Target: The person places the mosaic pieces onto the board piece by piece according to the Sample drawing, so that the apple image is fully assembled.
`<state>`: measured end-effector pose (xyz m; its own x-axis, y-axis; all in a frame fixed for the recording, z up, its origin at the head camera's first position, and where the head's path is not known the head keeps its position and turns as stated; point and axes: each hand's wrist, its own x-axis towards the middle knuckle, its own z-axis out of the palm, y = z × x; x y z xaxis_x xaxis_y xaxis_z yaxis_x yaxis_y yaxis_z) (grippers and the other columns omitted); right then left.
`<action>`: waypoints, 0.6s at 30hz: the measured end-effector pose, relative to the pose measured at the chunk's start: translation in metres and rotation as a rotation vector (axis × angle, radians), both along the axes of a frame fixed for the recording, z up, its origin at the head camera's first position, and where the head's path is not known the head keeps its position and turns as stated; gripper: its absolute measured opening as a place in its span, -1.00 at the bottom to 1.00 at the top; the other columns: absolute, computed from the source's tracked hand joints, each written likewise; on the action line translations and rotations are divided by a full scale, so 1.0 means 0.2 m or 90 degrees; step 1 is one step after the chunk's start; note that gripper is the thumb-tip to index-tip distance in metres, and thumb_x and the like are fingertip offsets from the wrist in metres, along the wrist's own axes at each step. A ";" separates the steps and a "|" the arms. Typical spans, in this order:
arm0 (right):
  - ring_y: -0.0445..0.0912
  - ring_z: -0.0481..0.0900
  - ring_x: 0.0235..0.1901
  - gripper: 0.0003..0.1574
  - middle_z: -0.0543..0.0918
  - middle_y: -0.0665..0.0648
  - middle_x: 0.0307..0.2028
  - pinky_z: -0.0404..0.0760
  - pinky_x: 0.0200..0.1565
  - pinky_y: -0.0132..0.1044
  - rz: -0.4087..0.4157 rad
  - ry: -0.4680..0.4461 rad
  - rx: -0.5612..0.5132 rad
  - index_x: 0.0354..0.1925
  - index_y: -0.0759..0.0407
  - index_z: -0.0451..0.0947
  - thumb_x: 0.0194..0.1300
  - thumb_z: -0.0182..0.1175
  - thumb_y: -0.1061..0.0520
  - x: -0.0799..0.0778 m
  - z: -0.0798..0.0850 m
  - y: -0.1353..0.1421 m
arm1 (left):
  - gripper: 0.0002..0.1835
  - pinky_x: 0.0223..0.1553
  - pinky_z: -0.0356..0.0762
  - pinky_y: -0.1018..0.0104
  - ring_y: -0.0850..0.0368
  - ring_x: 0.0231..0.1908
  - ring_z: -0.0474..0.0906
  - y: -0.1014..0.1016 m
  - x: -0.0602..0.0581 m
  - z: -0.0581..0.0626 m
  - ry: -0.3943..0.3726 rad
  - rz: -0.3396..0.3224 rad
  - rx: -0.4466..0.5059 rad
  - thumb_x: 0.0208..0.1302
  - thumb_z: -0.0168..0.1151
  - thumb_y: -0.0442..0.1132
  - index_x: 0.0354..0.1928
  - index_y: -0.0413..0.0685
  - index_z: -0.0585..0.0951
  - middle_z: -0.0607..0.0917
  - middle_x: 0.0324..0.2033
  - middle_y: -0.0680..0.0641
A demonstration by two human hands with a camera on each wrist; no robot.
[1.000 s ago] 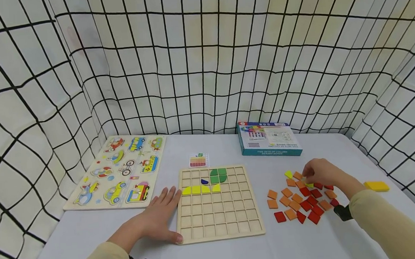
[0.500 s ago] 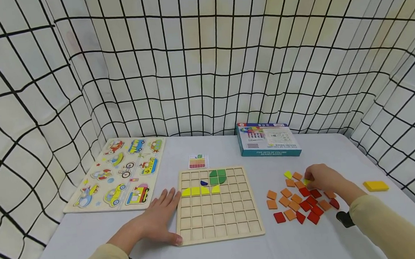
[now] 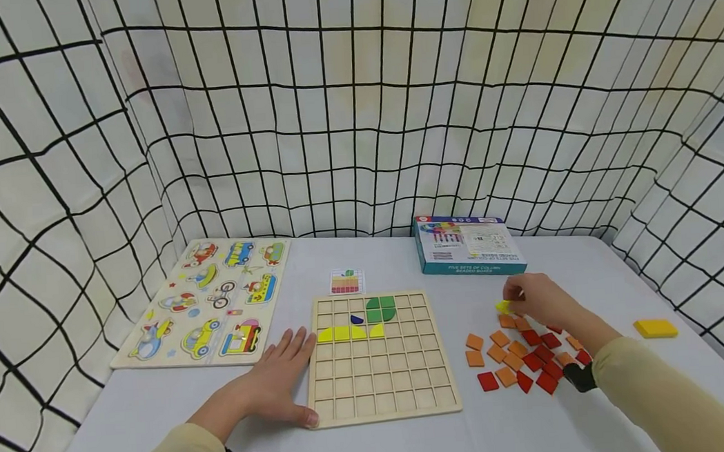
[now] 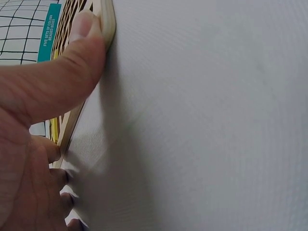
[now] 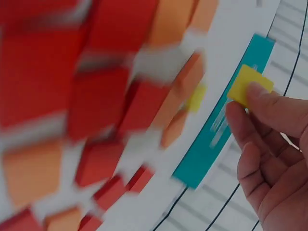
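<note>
My left hand (image 3: 271, 387) lies with straight fingers beside the left edge of the wooden grid board (image 3: 382, 404); in the left wrist view its thumb (image 4: 79, 67) presses on the board's corner. On the board sit yellow tiles (image 3: 341, 333), green tiles (image 3: 381, 309) and a small dark blue piece (image 3: 356, 319). Between thumb and index finger, my right hand (image 3: 543, 301) pinches a yellow square tile (image 5: 248, 86), raised over the loose tiles. Another yellow tile (image 5: 196, 98) lies on the table by the orange tiles (image 3: 497, 352) and red tiles (image 3: 533, 361).
A small pattern card (image 3: 346, 281) lies behind the board. At the back right is a teal-sided box (image 3: 471, 243). The vehicle puzzle board (image 3: 207, 301) stands on the left, a yellow block (image 3: 656, 327) at the far right. Black netting (image 3: 356, 129) surrounds the table (image 3: 413, 447).
My right hand has lifted the yellow tile out of the pile and moved it left and slightly away from me. The left hand stays in place at the board's edge.
</note>
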<state>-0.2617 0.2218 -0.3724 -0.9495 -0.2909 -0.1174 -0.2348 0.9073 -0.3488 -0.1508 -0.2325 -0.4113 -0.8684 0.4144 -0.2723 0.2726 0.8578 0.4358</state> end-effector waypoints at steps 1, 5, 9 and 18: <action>-0.02 0.55 -0.21 -0.89 0.66 0.11 -0.27 0.72 -0.11 -0.17 0.012 0.004 -0.017 -0.23 0.18 0.62 0.29 0.36 0.31 0.00 0.00 -0.05 | 0.37 0.52 -0.18 -0.45 -0.45 0.59 -0.25 0.00 0.00 0.00 0.000 0.000 -0.001 -0.08 0.60 0.22 0.59 -0.31 0.01 -0.07 0.61 -0.39; -0.04 0.57 -0.20 -0.89 0.67 0.07 -0.26 0.71 -0.06 -0.18 0.068 -0.002 -0.074 -0.22 0.14 0.65 0.33 0.33 0.32 -0.01 -0.01 -0.27 | 0.37 0.52 -0.18 -0.45 -0.45 0.59 -0.26 0.00 0.00 0.00 -0.003 0.002 -0.002 -0.08 0.60 0.21 0.59 -0.31 0.01 -0.07 0.61 -0.39; -0.10 0.55 -0.25 -0.88 0.67 0.03 -0.28 0.67 -0.14 -0.28 0.138 -0.021 -0.102 -0.23 0.11 0.66 0.33 0.33 0.32 -0.02 -0.04 -0.48 | 0.36 0.52 -0.16 -0.45 -0.44 0.59 -0.25 0.00 0.00 0.00 -0.006 0.004 -0.006 -0.07 0.60 0.21 0.60 -0.30 0.01 -0.07 0.61 -0.38; -0.17 0.53 -0.29 -0.90 0.71 0.01 -0.31 0.66 -0.14 -0.32 0.209 -0.020 -0.111 -0.26 0.11 0.69 0.31 0.36 0.30 -0.01 -0.08 -0.77 | 0.36 0.53 -0.18 -0.43 -0.42 0.60 -0.26 0.01 0.00 0.02 -0.010 0.007 -0.010 -0.06 0.59 0.21 0.60 -0.29 0.01 -0.07 0.61 -0.36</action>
